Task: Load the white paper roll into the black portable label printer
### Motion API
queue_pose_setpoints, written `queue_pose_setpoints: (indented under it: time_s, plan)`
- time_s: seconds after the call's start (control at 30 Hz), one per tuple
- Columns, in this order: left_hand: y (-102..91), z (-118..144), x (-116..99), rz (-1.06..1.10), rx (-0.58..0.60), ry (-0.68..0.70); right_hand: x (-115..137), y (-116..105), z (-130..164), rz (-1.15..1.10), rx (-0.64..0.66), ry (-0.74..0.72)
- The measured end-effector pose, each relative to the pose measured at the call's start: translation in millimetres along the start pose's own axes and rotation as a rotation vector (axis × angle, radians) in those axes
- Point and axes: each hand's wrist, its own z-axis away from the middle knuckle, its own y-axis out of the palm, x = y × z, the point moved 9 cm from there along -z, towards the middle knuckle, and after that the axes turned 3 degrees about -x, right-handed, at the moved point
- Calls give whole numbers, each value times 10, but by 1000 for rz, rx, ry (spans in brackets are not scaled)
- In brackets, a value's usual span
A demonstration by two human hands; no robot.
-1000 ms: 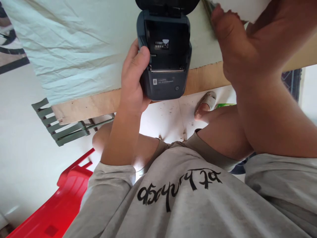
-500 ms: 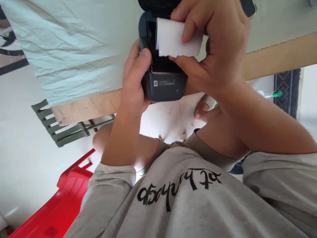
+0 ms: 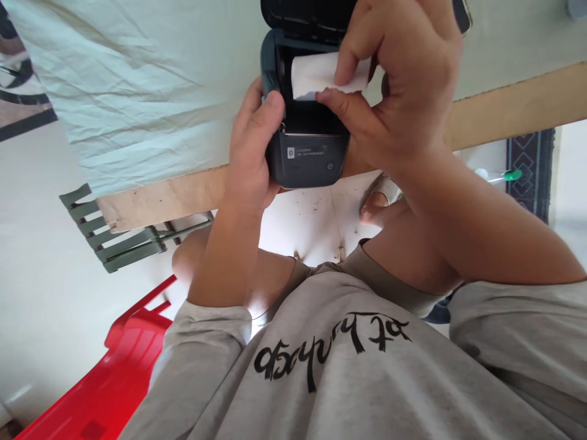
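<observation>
A dark portable receipt printer [image 3: 312,160] with its lid [image 3: 302,18] flipped up is gripped along its side by my left hand [image 3: 252,140]. The thumb of that hand lies on the near left rim. My right hand [image 3: 403,79] pinches a white paper roll [image 3: 314,72] between thumb and fingers, over the printer's open compartment [image 3: 312,115]. The roll's torn edge faces me. Part of the roll is covered by my fingers. A power button and a small white label show on the printer's front.
The printer is held over the edge of a table with a pale green cloth [image 3: 151,91] and a bare wooden edge [image 3: 174,194]. A phone-like object [image 3: 464,17] lies behind my right hand. A green slatted stool [image 3: 114,238] and a red plastic chair [image 3: 110,379] stand at left.
The paper roll has turned and dropped lower into the compartment, with less loose paper showing at its near edge. The printer has shifted slightly to the right and more of its lid shows.
</observation>
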Motion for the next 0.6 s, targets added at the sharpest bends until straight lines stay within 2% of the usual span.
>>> queue_pose_setpoints:
  time_s: [0.13,0.27,0.4,0.6]
  plan:
    - [-16,-2,-24,-17,-38,32,-53,-36,-8,-138,-106,49]
    - [-27,7,-10,-63,-41,-14,-67,-57,-14,-248,-194,37]
    - [-43,22,-6,-105,-63,-42,-31,-16,-19,-102,-160,23]
    - [-60,17,-42,-169,-92,-9,-52,61,-13,-14,-103,47]
